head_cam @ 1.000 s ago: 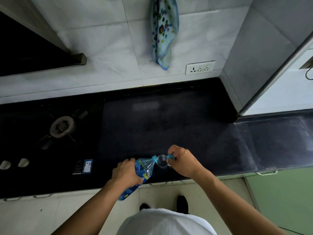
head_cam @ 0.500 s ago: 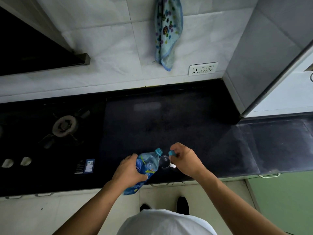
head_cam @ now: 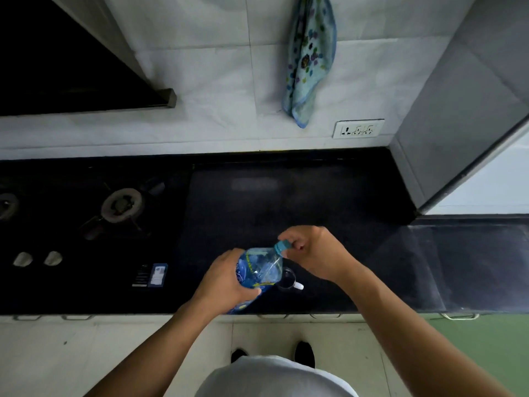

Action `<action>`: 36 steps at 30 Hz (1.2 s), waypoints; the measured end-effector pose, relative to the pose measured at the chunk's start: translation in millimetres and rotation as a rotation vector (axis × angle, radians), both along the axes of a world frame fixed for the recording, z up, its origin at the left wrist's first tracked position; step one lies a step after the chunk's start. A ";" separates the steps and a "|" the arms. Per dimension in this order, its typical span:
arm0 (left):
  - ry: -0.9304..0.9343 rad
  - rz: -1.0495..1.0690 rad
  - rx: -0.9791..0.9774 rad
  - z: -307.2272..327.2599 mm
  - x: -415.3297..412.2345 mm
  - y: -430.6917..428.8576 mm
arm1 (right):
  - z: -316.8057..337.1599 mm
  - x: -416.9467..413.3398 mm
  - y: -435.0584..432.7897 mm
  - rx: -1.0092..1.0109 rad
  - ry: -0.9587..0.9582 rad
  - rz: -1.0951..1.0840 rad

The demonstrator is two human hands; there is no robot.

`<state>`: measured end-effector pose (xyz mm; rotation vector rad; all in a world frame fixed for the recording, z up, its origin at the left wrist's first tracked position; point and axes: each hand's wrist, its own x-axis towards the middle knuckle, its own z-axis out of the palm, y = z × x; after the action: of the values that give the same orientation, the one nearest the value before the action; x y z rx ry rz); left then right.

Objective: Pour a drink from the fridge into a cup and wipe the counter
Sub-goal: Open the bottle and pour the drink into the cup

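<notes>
My left hand grips a clear plastic bottle with a blue label, held over the front of the black counter with its neck pointing up and right. My right hand pinches the blue cap at the bottle's mouth. A small glass cup with a white handle stands on the counter just under and to the right of the bottle, partly hidden by it. A blue patterned cloth hangs on the tiled wall above.
A gas hob with two white knobs fills the counter's left part. A wall socket sits under the cloth. A grey panel closes the counter on the right, with a lower dark ledge beyond it.
The bottle has swung from tilted over the cup to more upright. My right hand has let go of the cup and moved up to the bottle's mouth with the cap.
</notes>
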<state>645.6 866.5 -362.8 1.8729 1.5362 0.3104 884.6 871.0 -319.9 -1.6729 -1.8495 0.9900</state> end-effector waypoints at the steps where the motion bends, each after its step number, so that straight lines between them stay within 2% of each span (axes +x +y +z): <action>1: -0.002 -0.004 0.015 2.1 -0.1 0.2 | 4.5 -0.9 3.6 0.009 -0.072 -0.012; 4: -0.024 -0.027 0.047 9.2 1.2 2.3 | 19.8 -10.4 9.0 0.015 -0.320 -0.077; 6: -0.042 -0.031 0.051 13.8 1.2 4.8 | 29.8 -17.0 8.6 -0.029 -0.341 -0.160; 9: -0.067 -0.013 0.041 18.4 -1.7 8.8 | 40.2 -13.4 7.7 -0.105 -0.121 -0.220; 12: -0.079 -0.003 0.051 20.8 -4.4 12.4 | 46.5 -6.7 8.7 -0.139 0.039 -0.019; 14: -0.076 0.001 0.068 22.0 -2.9 15.3 | 42.4 -13.0 10.7 -0.106 -0.002 -0.044; 17: -0.030 -0.019 0.116 25.8 -0.3 18.9 | 44.0 -26.8 14.2 -0.071 -0.176 -0.225; 18: -0.045 -0.017 0.116 28.6 -1.5 20.3 | 44.0 -28.2 13.3 -0.065 -0.138 -0.206; 21: -0.150 -0.017 0.038 37.6 -10.1 28.6 | 52.5 -23.9 11.8 -0.053 0.177 -0.022; 22: -0.158 -0.035 0.031 40.1 -12.6 31.4 | 57.0 -23.2 11.8 -0.051 0.198 -0.018; 26: -0.072 -0.033 0.103 43.1 -12.8 32.4 | 57.7 -37.2 17.5 -0.089 -0.153 -0.168; 28: -0.130 -0.045 0.080 48.5 -18.6 32.5 | 54.3 -43.9 17.0 0.124 -0.191 -0.139; 31: -0.228 -0.236 -0.142 63.7 -36.8 44.1 | 52.1 -39.3 11.3 0.580 -0.242 0.141; 32: -0.231 -0.281 -0.209 68.8 -39.6 46.7 | 50.6 -39.4 10.9 0.650 -0.247 0.161; 33: -0.217 -0.290 -0.223 71.5 -38.9 47.2 | 45.0 -41.6 11.2 0.661 -0.263 0.088; 34: -0.162 -0.269 -0.163 73.0 -34.8 45.1 | 42.4 -46.2 12.8 0.566 -0.281 -0.056; 36: 0.041 -0.196 0.075 69.7 -25.4 39.7 | 39.5 -58.9 20.2 0.098 -0.306 -0.318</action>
<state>620.2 906.1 -293.1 2.0813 1.3706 0.2441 825.7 891.2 -280.4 -2.0651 -1.7015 0.5293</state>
